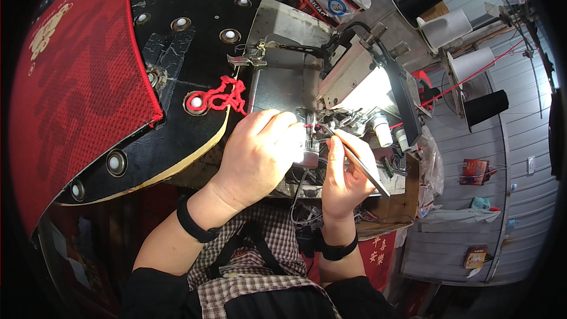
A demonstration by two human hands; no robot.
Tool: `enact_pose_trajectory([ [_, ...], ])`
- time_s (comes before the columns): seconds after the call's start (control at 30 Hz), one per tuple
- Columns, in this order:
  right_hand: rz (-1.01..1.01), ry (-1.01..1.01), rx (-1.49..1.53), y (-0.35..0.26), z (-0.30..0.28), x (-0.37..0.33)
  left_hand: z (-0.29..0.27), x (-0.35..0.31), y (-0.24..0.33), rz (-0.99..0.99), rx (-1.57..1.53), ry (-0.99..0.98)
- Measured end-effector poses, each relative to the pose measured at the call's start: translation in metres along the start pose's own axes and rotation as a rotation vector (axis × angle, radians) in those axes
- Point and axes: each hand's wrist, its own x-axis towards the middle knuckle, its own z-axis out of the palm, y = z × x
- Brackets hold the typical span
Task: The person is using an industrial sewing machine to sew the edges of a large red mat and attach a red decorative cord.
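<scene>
My left hand [258,155] is closed, its back turned up, close to the needle area of a sewing machine [354,77]. A crinkled red thread chain [224,95] lies tangled on the dark table and runs into this hand; the fingertips themselves are hidden. A short bit of red shows between the two hands by the presser foot. In my right hand [345,178] is a pair of metal tweezers [369,172], gripped like a pen, with the tips pointing in at the needle area. The machine's lamp lights that spot brightly.
A red patterned fabric [88,82] with gold print lies over the left of the black table [207,18], which is studded with white ball rollers. Black and white thread cones [472,65] stand at the right, red thread running from them. A plastic bag [333,0] sits behind the machine.
</scene>
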Motion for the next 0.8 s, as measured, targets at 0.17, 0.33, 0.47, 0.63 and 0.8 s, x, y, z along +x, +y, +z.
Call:
enact_pose_trajectory([
  [0.17,0.046,0.075,0.057,-0.0036,0.0006,-0.001,0.0002,-0.0004,-0.0001,0.0,-0.005,-0.009],
  [0.33,0.07,0.056,0.06,-0.0029,0.0006,-0.0009,-0.0004,-0.0003,0.0001,0.001,-0.009,0.005],
  [0.47,0.063,0.063,0.049,-0.0012,0.0017,-0.0005,-0.0002,-0.0001,-0.0004,0.012,-0.018,0.006],
  [0.63,0.051,0.059,0.047,-0.0016,0.0017,0.0003,-0.0003,-0.0005,0.0004,-0.013,-0.017,-0.004],
  [0.8,0.049,0.066,0.053,-0.0029,0.0005,0.0005,-0.0014,-0.0003,0.0,-0.014,-0.03,-0.034],
])
